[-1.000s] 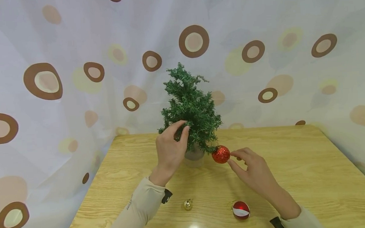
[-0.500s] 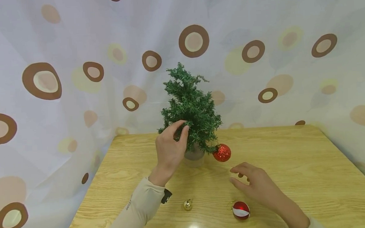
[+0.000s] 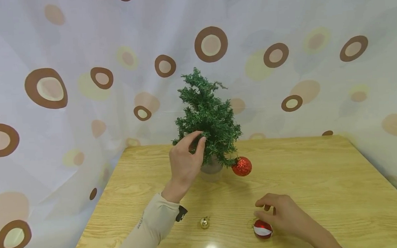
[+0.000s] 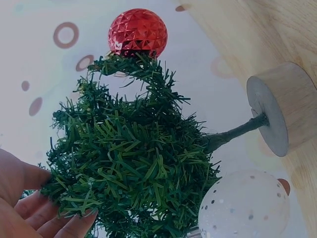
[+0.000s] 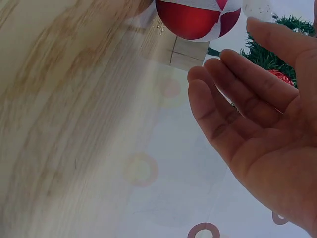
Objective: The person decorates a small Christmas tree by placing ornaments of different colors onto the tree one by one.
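Observation:
A small green Christmas tree (image 3: 208, 108) stands on a round base (image 4: 285, 106). My left hand (image 3: 185, 158) pinches one of its branches, fingertips in the foliage. A shiny red bauble (image 3: 241, 166) hangs from a low branch on the right; its surface looks faceted in the left wrist view. A white speckled bauble (image 4: 245, 206) is beside the tree there, hidden in the head view. My right hand (image 3: 285, 214) hovers, fingers loosely bent and holding nothing, just above a red-and-white bauble (image 3: 263, 230) on the table. In the right wrist view that bauble lies beyond the fingertips.
A small gold bauble (image 3: 204, 223) lies on the wooden table (image 3: 320, 170), left of the red-and-white one. A patterned curtain (image 3: 240, 22) hangs behind the table and along its sides.
My right hand has let go of the red bauble, which stays hanging on the branch, and has moved down to the red-and-white bauble. The left hand has stayed in place.

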`<state>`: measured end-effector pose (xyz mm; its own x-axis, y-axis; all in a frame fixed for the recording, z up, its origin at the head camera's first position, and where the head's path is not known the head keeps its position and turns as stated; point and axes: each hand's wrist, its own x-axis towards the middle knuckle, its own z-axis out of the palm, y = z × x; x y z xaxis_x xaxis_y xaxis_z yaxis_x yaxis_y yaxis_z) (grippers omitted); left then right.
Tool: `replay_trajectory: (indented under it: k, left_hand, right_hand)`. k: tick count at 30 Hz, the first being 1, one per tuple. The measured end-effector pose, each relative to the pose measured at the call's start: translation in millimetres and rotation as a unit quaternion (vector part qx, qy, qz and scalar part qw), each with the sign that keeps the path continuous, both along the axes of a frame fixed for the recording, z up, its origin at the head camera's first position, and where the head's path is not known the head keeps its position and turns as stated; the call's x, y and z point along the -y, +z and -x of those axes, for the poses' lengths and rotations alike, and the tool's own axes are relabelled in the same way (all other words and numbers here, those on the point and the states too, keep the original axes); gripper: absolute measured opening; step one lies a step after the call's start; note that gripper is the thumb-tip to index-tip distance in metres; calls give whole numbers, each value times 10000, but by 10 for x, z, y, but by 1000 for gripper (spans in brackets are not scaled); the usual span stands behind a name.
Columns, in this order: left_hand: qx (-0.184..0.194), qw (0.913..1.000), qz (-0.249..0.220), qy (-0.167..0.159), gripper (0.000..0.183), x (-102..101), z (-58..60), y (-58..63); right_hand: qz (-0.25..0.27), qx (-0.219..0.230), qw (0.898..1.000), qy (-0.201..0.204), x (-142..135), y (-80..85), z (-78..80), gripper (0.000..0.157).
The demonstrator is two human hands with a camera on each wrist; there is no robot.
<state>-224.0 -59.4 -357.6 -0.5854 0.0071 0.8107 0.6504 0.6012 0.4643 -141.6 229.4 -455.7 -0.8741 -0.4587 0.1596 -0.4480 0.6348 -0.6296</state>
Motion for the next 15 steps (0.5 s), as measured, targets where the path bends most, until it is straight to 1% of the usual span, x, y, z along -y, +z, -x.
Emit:
replay_trajectory:
  k: [2,5,8,12,15]
  left_hand:
    - [-23,10000,15,-12,22,2,1,-1]
    - [-20,10000,32,-17,23,1,5,-3]
    - [19,10000,44,-27,23,1,4,-2]
    - [59,10000,50,-17,23,8,-3,4]
    - [71,10000,48,-7,23,14,-6,7]
  right_hand:
    - [-19,144,9999,40,-7,-11,-4,27]
    - [-37,476,9988,83,-26,-7,-4,35]
    - [-129,654,9975,227,-58,1,-4,42]
    - [-212,893,9952,327,-89,7,-8,47]
    - [-275,1088,9933,284,-87,12,-10,51]
